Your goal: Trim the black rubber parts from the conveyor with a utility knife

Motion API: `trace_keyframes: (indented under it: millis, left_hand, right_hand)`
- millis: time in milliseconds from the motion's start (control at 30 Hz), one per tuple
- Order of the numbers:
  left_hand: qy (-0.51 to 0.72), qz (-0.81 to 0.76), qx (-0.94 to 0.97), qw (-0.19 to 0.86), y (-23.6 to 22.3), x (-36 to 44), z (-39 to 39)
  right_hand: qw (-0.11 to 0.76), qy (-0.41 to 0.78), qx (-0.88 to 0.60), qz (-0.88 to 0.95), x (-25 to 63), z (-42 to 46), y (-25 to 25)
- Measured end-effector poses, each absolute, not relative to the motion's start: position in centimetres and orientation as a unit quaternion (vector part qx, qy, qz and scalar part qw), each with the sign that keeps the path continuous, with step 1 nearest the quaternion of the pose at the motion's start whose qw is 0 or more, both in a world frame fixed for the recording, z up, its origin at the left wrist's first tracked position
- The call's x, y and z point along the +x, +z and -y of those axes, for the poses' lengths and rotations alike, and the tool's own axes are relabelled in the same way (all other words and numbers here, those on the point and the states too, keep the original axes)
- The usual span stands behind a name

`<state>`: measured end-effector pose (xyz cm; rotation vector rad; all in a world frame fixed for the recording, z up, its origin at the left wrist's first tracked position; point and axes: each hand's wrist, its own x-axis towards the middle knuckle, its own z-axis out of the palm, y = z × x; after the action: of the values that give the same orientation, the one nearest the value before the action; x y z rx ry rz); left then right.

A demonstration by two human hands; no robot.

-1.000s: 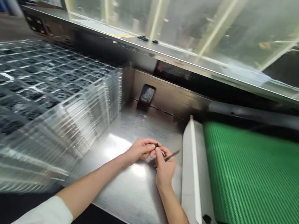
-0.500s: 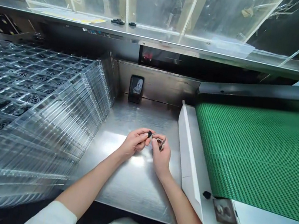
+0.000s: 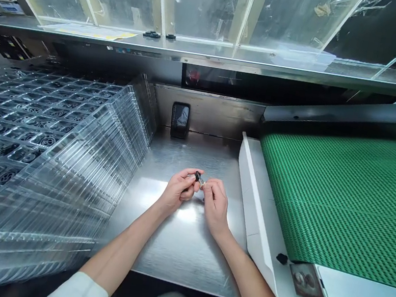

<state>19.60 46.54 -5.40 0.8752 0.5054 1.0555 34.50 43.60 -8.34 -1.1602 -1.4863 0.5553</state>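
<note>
My left hand (image 3: 179, 190) pinches a small black part (image 3: 198, 176) between thumb and fingertips, above the steel tabletop (image 3: 181, 260). A small shiny metal piece (image 3: 202, 184) shows right beside that part. My right hand (image 3: 215, 203) is curled close against it, and its fingertips meet the metal piece. The two hands nearly touch. The fingers hide most of both small pieces, so I cannot see how they sit against each other.
On the left stands a stack of clear plastic trays (image 3: 89, 152) holding several round black parts. A green mesh conveyor belt (image 3: 339, 199) with a white side board (image 3: 255, 211) runs on the right. A small dark upright device (image 3: 180, 120) stands at the back of the steel table.
The slim dark piece that stuck out past my right hand no longer shows. My hands have drawn closer together, and the view has levelled out.
</note>
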Motion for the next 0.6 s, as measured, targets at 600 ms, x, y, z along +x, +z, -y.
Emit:
trace_keyframes:
  millis: [600]
  left_hand:
    - [0.497, -0.220, 0.394, 0.741, -5.46, 19.60, -46.55]
  right_hand:
    - [0.526, 0.211, -0.540, 0.623, 34.74, -43.61, -8.63]
